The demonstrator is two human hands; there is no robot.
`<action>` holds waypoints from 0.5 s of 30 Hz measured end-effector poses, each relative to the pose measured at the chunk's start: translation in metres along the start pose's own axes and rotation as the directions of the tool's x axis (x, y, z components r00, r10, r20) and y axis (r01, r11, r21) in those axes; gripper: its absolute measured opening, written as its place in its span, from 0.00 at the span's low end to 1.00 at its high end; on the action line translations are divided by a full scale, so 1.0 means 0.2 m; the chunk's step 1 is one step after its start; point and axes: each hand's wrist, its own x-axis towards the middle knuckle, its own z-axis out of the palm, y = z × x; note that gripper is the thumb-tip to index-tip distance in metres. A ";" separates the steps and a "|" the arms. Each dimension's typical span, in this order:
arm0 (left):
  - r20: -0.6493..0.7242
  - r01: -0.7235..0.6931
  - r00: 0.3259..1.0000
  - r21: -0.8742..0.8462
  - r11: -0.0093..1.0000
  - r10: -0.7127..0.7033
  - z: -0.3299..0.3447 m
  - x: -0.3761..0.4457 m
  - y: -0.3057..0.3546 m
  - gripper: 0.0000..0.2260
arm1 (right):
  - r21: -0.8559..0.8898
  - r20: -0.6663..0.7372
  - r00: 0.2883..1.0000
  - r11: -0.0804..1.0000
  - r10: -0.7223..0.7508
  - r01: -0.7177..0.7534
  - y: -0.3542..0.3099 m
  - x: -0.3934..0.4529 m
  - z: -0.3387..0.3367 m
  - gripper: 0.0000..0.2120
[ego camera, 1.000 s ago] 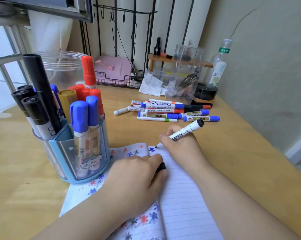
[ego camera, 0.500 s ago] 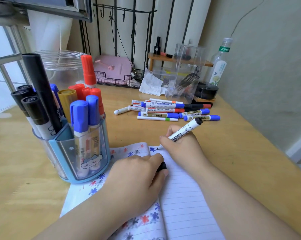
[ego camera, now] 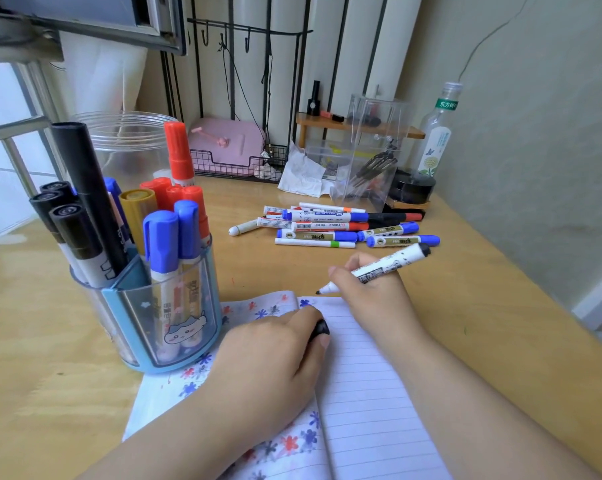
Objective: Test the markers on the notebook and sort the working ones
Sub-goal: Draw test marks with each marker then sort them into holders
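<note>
My right hand (ego camera: 372, 299) grips a white marker (ego camera: 379, 268) with a black end, uncapped, its black tip just above the top edge of the notebook's lined page (ego camera: 372, 393). My left hand (ego camera: 268, 362) rests on the notebook's flowered left side and holds the black cap (ego camera: 320, 329) between its fingertips. A blue pen holder (ego camera: 147, 306) stands at the left, full of capped black, blue, red and yellow markers. A loose pile of markers (ego camera: 330, 226) lies on the desk beyond my hands.
A clear jar (ego camera: 126, 147) stands behind the holder. A pink case in a wire basket (ego camera: 230, 150), a crumpled tissue (ego camera: 303, 174), a clear acrylic organiser (ego camera: 368, 157), a black round tin (ego camera: 412, 188) and a bottle (ego camera: 438, 133) line the back. The wall is on the right.
My right hand has tilted the marker flatter, its back end dropping to the right, and the tip has lifted slightly off the page's top edge. My left hand has stayed still.
</note>
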 end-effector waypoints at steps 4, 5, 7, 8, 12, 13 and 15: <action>-0.064 0.120 0.987 -0.309 0.943 -0.147 0.00 0.02 -0.03 0.06 | 0.363 0.028 0.999 0.931 0.040 -0.047 -0.08 -0.01 -0.04 0.14; -0.067 0.131 0.984 -0.343 0.930 -0.163 0.00 0.03 -0.04 0.06 | 0.421 0.055 0.998 0.906 0.020 -0.041 -0.10 -0.01 -0.05 0.13; -0.070 0.119 0.986 -0.355 0.927 -0.153 0.00 0.03 -0.04 0.09 | 0.484 0.110 0.993 0.875 -0.036 -0.021 -0.13 -0.02 -0.06 0.10; -0.076 0.106 0.987 -0.349 0.931 -0.141 0.00 0.03 -0.04 0.12 | 0.490 0.127 0.990 0.872 -0.055 -0.014 -0.13 -0.02 -0.06 0.10; -0.098 0.076 0.988 -0.348 0.935 -0.117 0.00 0.03 -0.05 0.13 | 0.439 0.181 0.980 0.898 -0.089 0.000 -0.14 -0.04 -0.03 0.13; -0.098 0.074 0.989 -0.350 0.934 -0.115 0.01 0.03 -0.05 0.13 | 0.429 0.184 0.978 0.903 -0.099 0.010 -0.14 -0.04 -0.03 0.13; -0.104 0.065 0.989 -0.350 0.935 -0.108 0.01 0.03 -0.05 0.12 | 0.419 0.187 0.976 0.908 -0.110 0.022 -0.14 -0.05 -0.02 0.13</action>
